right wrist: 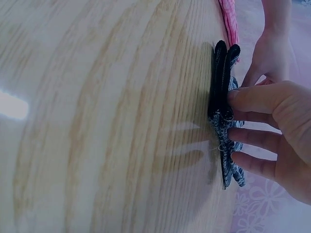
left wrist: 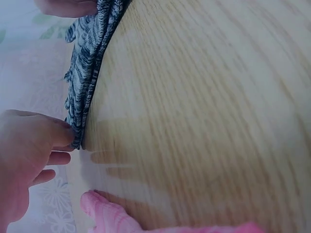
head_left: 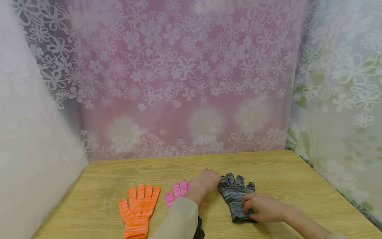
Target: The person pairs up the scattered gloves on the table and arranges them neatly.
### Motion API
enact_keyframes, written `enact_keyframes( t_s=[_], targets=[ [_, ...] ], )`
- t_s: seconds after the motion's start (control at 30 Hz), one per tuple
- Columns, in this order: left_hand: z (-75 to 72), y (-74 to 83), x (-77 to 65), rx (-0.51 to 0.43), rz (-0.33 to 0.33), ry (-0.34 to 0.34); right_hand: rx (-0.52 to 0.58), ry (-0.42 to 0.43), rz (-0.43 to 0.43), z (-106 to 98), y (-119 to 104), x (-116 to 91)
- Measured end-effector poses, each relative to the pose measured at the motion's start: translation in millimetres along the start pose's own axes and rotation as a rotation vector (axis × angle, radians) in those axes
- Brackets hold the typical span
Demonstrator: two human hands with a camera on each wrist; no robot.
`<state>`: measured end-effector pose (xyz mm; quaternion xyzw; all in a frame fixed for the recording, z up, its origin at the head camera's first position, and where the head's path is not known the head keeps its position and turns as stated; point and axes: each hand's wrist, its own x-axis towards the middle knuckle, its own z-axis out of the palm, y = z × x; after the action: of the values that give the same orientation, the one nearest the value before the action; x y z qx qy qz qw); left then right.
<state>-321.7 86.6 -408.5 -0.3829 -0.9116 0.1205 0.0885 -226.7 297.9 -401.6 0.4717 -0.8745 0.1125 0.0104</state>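
A black-and-grey knit glove [head_left: 235, 199] lies on the table with its fingers pointing away and its cuff toward me. My left hand [head_left: 207, 182] pinches the glove's far left edge near a fingertip; the left wrist view shows the thumb against the knit. Near the cuff, my right hand [head_left: 264, 206] grips the glove's right side between thumb and curled fingers. In the right wrist view the thumb [right wrist: 255, 99] presses the dark edge. Beneath my left forearm lies a pink glove [head_left: 180, 189], partly hidden by the sleeve.
An orange glove [head_left: 138, 209] lies flat to the left, fingers pointing away. All the gloves are on a wood-grain table [head_left: 298, 186]. Flowered curtains [head_left: 185, 83] hang behind the table and along both sides.
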Motion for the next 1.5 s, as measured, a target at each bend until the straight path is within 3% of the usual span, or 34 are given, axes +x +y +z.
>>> enact_keyframes(
  t_s=[0.5, 0.77, 1.0, 1.2, 1.5],
  targets=[
    [6.9, 3.9, 5.3, 0.035, 0.020, 0.132, -0.005, 0.011, -0.020, -1, 0, 0],
    [12.5, 8.6, 8.0, 0.078, 0.034, 0.105, -0.014, 0.017, -0.016, 0, -2, -1],
    [13.3, 9.4, 10.2, 0.177, 0.012, 0.066, -0.019, 0.022, -0.007, -2, -3, 0],
    [10.2, 4.4, 7.1, 0.108, -0.056, 0.043, -0.008, 0.005, 0.012, -3, -3, 0],
    [4.6, -1.3, 4.7, 0.049, -0.092, 0.025, -0.008, -0.001, 0.022, -1, -2, -1]
  ],
)
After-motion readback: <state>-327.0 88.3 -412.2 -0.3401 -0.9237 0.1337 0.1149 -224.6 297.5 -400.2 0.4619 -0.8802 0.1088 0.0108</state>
